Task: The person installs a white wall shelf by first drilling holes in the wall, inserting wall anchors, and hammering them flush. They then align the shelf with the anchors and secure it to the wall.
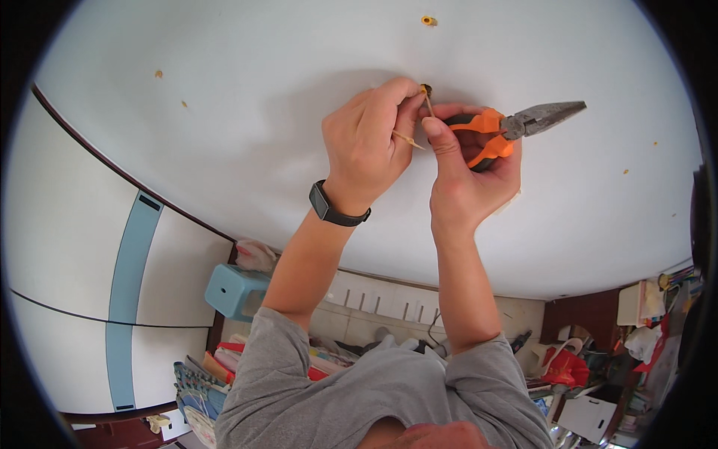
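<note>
My left hand [373, 134], with a black band on its wrist, is raised to a white wall [269, 168]. Its fingertips touch a yellow wall plug [424, 88] at a dark hole, and a thin pointed wooden stick [409, 139] pokes out from under its fingers. My right hand [471, 168] holds combination pliers [527, 124] with orange and black handles in its palm, jaws pointing right. Its thumb and a finger pinch another thin stick [429, 105], whose upper end meets the plug. Above, another yellow wall plug [429, 21] sits in the wall.
Small marks dot the wall on both sides. At the left stands a white cabinet [73, 163] with blue strips. Below are a light blue plastic stool [227, 292], a plastic bag [255, 255], a long white slotted board [387, 297] and a cluttered area with a red bag [566, 367].
</note>
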{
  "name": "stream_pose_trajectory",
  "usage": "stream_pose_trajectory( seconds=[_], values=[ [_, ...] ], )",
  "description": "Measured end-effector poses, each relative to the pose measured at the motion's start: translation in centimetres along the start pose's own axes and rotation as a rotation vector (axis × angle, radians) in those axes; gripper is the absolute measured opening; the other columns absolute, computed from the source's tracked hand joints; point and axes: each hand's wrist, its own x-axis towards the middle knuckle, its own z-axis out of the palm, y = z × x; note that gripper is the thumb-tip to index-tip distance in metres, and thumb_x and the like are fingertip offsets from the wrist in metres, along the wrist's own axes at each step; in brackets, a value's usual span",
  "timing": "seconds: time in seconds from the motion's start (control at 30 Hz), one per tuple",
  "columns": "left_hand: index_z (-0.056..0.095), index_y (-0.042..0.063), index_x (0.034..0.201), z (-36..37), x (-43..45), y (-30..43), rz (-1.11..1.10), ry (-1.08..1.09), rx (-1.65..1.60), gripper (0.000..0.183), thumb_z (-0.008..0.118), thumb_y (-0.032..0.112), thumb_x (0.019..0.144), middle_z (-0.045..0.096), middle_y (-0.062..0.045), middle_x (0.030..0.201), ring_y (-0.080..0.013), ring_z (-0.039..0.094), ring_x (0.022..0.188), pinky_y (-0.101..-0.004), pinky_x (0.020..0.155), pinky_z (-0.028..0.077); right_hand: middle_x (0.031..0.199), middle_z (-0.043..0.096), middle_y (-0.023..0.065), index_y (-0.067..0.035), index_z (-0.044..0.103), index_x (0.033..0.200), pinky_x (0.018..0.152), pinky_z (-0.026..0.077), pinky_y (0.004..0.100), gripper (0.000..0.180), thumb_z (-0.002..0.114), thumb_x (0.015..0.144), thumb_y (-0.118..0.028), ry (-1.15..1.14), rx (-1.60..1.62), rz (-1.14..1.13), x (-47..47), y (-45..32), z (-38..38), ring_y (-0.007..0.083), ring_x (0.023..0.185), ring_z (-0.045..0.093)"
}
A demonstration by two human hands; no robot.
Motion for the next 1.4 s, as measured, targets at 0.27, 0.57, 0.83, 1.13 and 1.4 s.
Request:
stream_pose_trajectory(
  seconds=[0.27, 0.57, 0.83, 1.13, 1.4],
  values=[
    [0.068, 0.002, 0.102, -0.2, 0.0, 0.0, 0.012, -0.003, 0.006, 0.017, 0.076, -0.004, 0.088, 0.069, -0.006, 0.073, -0.0174, 0.062, 0.057, -0.0267, 0.051, 0.047, 0.090, 0.075, 0.0071, 0.000, 0.062, 0.099, 0.065, 0.050, 0.0218, 0.028, 0.083, 0.082, 0.006, 0.013, 0.066, -0.004, 0.2, -0.1, 0.2, 0.0083, 0.074, 0.063],
    [0.067, 0.003, 0.100, -0.5, 0.0, 0.2, -0.004, 0.000, -0.013, 0.021, 0.076, -0.008, 0.085, 0.066, -0.005, 0.071, -0.0187, 0.061, 0.055, -0.0283, 0.048, 0.045, 0.089, 0.075, 0.0061, -0.002, 0.062, 0.097, 0.067, 0.050, 0.0226, 0.025, 0.082, 0.084, 0.005, 0.042, 0.065, 0.085, 0.4, -1.2, 0.7, 0.0076, 0.075, 0.062],
    [0.075, 0.006, 0.105, -1.4, 0.0, 0.3, -0.119, -0.028, -0.063, 0.026, 0.080, -0.004, 0.082, 0.041, 0.002, 0.058, -0.0100, 0.038, 0.050, -0.0267, 0.047, 0.031, 0.093, 0.075, 0.0041, -0.002, 0.065, 0.102, 0.074, 0.053, 0.0247, 0.024, 0.082, 0.086, 0.001, 0.004, 0.080, 0.168, 0.4, -1.3, 0.1, 0.0090, 0.079, 0.065],
    [0.078, 0.008, 0.095, -1.0, 1.0, 0.2, -0.049, 0.007, -0.077, 0.020, 0.078, -0.006, 0.081, 0.061, -0.002, 0.064, -0.0132, 0.047, 0.051, -0.0281, 0.047, 0.035, 0.093, 0.075, 0.0050, -0.001, 0.065, 0.101, 0.074, 0.053, 0.0252, 0.021, 0.080, 0.086, 0.003, -0.013, 0.067, 0.171, 0.2, -1.3, -0.4, 0.0095, 0.079, 0.066],
    [0.076, 0.007, 0.094, -0.9, 1.0, 0.0, -0.036, -0.018, -0.071, 0.020, 0.078, -0.007, 0.081, 0.064, -0.001, 0.064, -0.0130, 0.047, 0.050, -0.0273, 0.047, 0.035, 0.090, 0.075, 0.0054, 0.000, 0.067, 0.096, 0.070, 0.051, 0.0241, 0.018, 0.078, 0.084, 0.008, -0.001, -0.009, 0.148, 0.6, -1.1, -0.6, 0.0085, 0.075, 0.063]
  ],
)
